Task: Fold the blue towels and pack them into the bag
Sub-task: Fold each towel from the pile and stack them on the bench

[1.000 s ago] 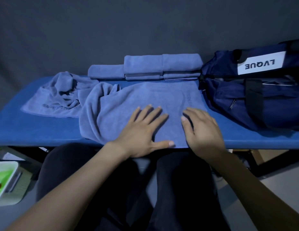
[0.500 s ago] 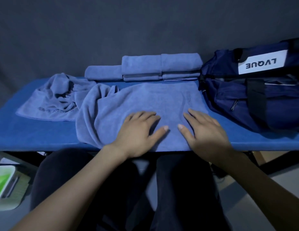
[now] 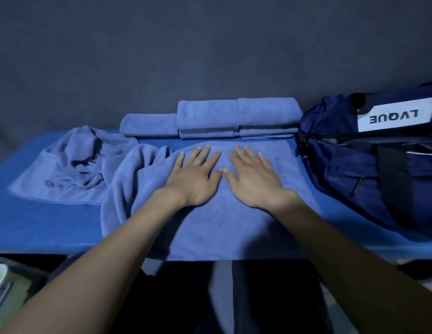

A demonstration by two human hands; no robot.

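Blue towel (image 3: 234, 213) lay spread on the tabletop (image 3: 41, 225) beside the bag (image 3: 379, 179); left hand (image 3: 195, 179) and right hand (image 3: 253, 182) pressed flat, fingers spread. Smoothing outward evenly would likely clear wrinkles before folding.

Dusty-blue towels (image 3: 224, 225) over a brighter blue tabletop (image 3: 41, 227); navy bag (image 3: 369, 179), white label (image 3: 395, 115) lettered black.

Bare forearms, dark trousers (image 3: 270, 297).
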